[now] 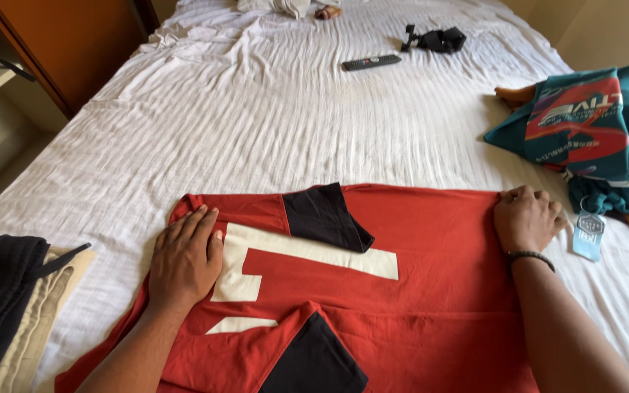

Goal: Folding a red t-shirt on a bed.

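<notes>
A red shirt (431,291) with black sleeves and a white mark is laid flat across the near part of the bed sheet (271,124); its lower part is cut off by the frame's bottom edge. The left hand (183,258) is pressed flat on the shirt's left end, fingers spread and lying open. The right hand (527,218) is curled over the shirt's far right edge; whether cloth is pinched beneath the bent fingers cannot be told. Both sleeves are folded inward over the body. A teal garment (598,131) is heaped at the right, partly cut off, with a tag (588,234) beside it. A remote control (371,62) is seen further up the bed.
</notes>
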